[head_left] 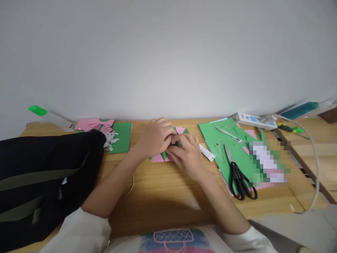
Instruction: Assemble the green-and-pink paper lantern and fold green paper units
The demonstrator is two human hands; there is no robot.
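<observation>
A pink-and-green paper piece (158, 158) with triangular sections lies on the wooden table in front of me. Over its middle, my left hand (157, 137) is closed, thumb and fingers pinching the paper. My right hand (187, 154) meets it from the other side, its fingers also pressed together on the piece. Much of the paper and both sets of fingertips are hidden by the hands. Just right of my right hand lies a small white tube (207, 153), not touched.
To the right, black-handled scissors (238, 175), a silver pen (228, 134) and a clear set square (219, 151) rest on green sheets (210, 135). Behind them is a power strip (254, 120). Leftward are a black bag (47, 165), white scraps (110, 140), green paper (123, 137) and a pink bow (98, 124).
</observation>
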